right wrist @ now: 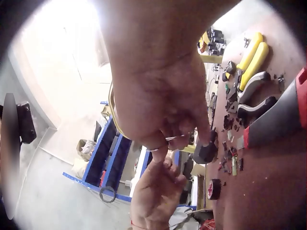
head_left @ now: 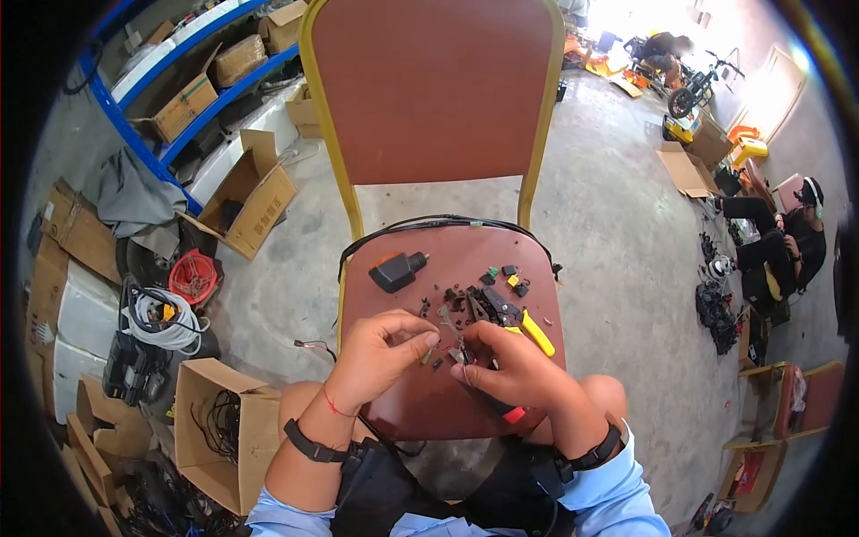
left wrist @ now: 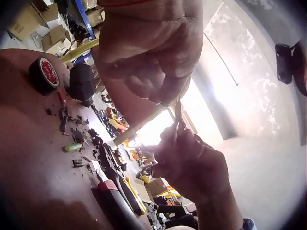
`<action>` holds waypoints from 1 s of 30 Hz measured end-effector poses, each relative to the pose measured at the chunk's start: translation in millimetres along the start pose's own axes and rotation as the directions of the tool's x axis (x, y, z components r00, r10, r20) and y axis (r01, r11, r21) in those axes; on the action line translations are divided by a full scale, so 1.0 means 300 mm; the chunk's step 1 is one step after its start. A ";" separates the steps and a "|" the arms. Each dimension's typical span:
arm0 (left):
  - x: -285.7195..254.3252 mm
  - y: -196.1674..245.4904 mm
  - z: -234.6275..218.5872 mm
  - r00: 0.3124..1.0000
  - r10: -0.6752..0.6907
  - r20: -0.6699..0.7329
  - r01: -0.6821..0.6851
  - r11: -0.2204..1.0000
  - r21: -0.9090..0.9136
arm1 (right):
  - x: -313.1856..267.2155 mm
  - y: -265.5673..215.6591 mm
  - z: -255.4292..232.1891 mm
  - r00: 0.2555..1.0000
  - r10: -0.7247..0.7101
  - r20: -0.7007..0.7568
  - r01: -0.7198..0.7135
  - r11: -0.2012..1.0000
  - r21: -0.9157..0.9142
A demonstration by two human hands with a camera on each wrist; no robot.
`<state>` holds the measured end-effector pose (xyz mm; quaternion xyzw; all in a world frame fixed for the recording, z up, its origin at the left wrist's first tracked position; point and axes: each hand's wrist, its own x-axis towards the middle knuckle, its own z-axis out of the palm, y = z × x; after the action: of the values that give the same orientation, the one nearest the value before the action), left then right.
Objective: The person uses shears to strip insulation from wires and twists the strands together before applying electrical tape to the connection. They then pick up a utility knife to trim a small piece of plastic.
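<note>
Above the seat of a red chair (head_left: pixel 394 313), both hands are close together, thumbs and fingers bent toward each other. My left hand (head_left: pixel 376 353) pinches one end of a thin wire-like piece (left wrist: pixel 178 112) between thumb and forefinger. My right hand (head_left: pixel 514 367) pinches the same thin piece from the other side; its fingers hide much of it. Beyond the hands lie a black lamp with an orange lens (head_left: pixel 394 270) and yellow-handled pliers (head_left: pixel 537 333). Below the right hand is a tool with a red and black handle (right wrist: pixel 283 115).
Small black connectors and scraps (head_left: pixel 461 300) are scattered over the seat. A roll of black tape (left wrist: pixel 44 76) lies near the lamp. A black cable (head_left: pixel 447 219) runs along the seat's back edge. Cardboard boxes (head_left: pixel 224 430) stand at left; another person (head_left: pixel 796 242) sits at right.
</note>
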<state>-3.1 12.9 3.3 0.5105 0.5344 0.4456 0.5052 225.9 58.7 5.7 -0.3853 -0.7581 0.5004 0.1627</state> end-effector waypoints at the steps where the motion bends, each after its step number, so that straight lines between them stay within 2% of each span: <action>1: 0.000 0.003 0.000 1.000 0.001 -0.001 -0.001 1.000 0.019 | 0.002 0.003 0.002 1.000 -0.006 0.011 0.006 1.000 0.004; 6: 0.003 0.004 0.001 0.999 0.042 -0.009 -0.041 0.996 0.080 | 0.002 -0.004 0.000 0.996 -0.084 0.033 0.083 0.995 0.048; 9: 0.001 0.014 0.005 1.000 0.007 -0.022 -0.006 1.000 0.029 | 0.006 0.008 0.002 0.993 -0.113 0.042 0.111 0.993 0.046; 15: 0.000 0.005 0.010 0.999 0.043 -0.033 -0.043 0.999 0.007 | 0.004 -0.013 -0.002 0.990 -0.136 0.032 0.136 0.991 0.008; 18: 0.000 0.004 0.011 0.998 0.046 -0.039 -0.045 0.999 0.029 | 0.003 -0.009 0.002 0.986 -0.168 0.015 0.169 0.985 -0.033; 21: 0.001 0.002 0.007 0.993 0.120 -0.016 -0.117 0.984 0.133 | 0.003 -0.001 0.000 0.987 -0.158 0.031 0.160 0.983 -0.087; 30: -0.005 0.037 0.009 0.998 0.046 -0.044 -0.041 0.993 0.107 | 0.002 0.014 0.012 0.991 -0.135 0.004 0.135 0.989 -0.062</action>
<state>0.6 12.1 14.2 0.5378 0.5577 0.4392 0.4547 224.9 57.8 0.1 -0.3381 -0.7976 0.4645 0.1840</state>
